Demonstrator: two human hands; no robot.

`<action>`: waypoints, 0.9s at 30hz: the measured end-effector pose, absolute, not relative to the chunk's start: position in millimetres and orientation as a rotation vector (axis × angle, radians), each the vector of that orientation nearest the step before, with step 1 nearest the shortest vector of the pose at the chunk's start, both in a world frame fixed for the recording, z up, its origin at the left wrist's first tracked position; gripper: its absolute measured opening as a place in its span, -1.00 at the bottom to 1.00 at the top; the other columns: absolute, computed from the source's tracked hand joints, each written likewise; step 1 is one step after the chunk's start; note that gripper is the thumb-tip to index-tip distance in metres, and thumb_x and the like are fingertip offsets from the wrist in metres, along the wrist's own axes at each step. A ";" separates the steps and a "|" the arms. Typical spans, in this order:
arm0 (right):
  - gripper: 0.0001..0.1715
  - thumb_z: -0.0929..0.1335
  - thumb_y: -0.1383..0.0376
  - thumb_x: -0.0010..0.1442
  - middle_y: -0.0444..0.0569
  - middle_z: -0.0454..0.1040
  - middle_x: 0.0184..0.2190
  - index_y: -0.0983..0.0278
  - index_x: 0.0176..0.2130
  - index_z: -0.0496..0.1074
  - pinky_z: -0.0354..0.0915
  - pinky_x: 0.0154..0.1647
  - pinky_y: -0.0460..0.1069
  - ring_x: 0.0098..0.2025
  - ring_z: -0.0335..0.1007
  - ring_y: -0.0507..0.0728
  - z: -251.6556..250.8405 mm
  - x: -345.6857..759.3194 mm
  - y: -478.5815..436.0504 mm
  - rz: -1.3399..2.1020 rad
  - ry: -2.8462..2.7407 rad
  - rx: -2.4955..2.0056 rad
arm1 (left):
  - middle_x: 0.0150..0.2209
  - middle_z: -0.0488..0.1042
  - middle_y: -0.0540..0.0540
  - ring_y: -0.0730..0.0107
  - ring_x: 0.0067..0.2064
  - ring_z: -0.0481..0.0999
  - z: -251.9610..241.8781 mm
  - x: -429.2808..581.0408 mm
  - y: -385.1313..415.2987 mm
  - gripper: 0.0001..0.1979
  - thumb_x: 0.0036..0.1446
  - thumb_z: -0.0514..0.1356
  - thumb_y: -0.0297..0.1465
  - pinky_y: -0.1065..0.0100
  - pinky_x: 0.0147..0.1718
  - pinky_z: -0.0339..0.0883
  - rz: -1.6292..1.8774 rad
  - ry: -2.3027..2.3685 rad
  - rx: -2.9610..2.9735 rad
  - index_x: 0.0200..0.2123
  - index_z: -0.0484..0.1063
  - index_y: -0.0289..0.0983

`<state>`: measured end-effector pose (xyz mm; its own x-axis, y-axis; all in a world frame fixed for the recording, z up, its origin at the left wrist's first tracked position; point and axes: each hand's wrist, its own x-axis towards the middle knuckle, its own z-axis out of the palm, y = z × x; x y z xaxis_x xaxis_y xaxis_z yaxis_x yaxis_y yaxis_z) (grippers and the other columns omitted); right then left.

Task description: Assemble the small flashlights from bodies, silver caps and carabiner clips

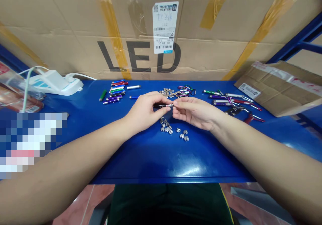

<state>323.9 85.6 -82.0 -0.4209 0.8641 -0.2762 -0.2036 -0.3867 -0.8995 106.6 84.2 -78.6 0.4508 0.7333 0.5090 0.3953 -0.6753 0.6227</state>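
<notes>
My left hand (144, 110) grips a slim black penlight (162, 106) above the middle of the blue bench (173, 164), while my right hand (195, 112) pinches its silver tip. Both hands are together, clamped on it. Slotted silver caps (166, 126) lie just below my hands. Beyond them, near the back edge, sit a heap of round metal pieces (168, 92) and coloured carabiners (186, 90), with rows of coloured penlights (117, 91) off to the left — more lie to the right.
</notes>
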 end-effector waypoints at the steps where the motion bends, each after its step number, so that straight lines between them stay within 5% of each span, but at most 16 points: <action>1: -0.71 0.65 0.26 0.02 -0.08 0.60 -0.42 0.27 -0.33 0.55 0.61 -0.11 -0.03 -0.35 0.59 0.03 -81.6 323.1 84.5 1.848 -1.108 -1.007 | -0.21 0.66 -0.09 0.29 -0.17 0.61 -78.4 106.1 84.3 -0.86 0.21 0.33 -0.35 0.27 -0.14 0.48 1.089 0.974 2.275 -0.18 0.64 -0.25; 7: -0.52 0.67 0.08 -0.08 -0.06 0.60 -0.47 0.32 -0.30 0.58 0.57 -0.28 -0.05 -0.41 0.59 0.04 -77.3 320.0 79.1 1.573 -1.426 -1.035 | -0.20 0.67 -0.11 0.27 -0.16 0.63 -80.4 102.8 87.1 -0.82 0.21 0.34 -0.30 0.26 -0.12 0.47 1.070 0.978 2.238 -0.17 0.64 -0.26; 12: -0.51 0.62 -0.02 -0.01 -0.12 0.49 -0.52 0.31 -0.43 0.53 0.47 -0.52 -0.10 -0.53 0.44 -0.02 -75.7 321.1 79.6 1.786 -1.373 -1.029 | -0.20 0.66 -0.12 0.32 -0.19 0.62 -79.9 102.6 87.0 -0.82 0.22 0.34 -0.31 0.30 -0.13 0.49 1.075 0.858 2.228 -0.15 0.64 -0.27; 19: -0.60 0.59 0.13 0.11 -0.21 0.33 -0.58 0.33 -0.43 0.44 0.29 -0.64 -0.19 -0.58 0.24 -0.08 -68.7 324.3 75.8 2.070 -1.225 -0.912 | -0.30 0.62 -0.09 0.42 -0.30 0.59 -80.8 104.6 84.0 -0.86 0.21 0.37 -0.38 0.43 -0.31 0.48 1.138 0.753 2.266 -0.18 0.62 -0.30; 27: -0.62 0.26 0.34 0.42 -0.28 0.09 -0.62 0.30 -0.46 0.25 0.03 -0.80 -0.28 -0.69 -0.08 -0.15 -61.6 327.3 79.9 2.546 -0.775 -0.930 | -0.21 0.60 -0.15 0.36 -0.19 0.58 -71.5 101.8 78.8 -0.84 0.37 0.21 -0.48 0.35 -0.20 0.51 1.280 0.393 3.012 -0.03 0.53 -0.32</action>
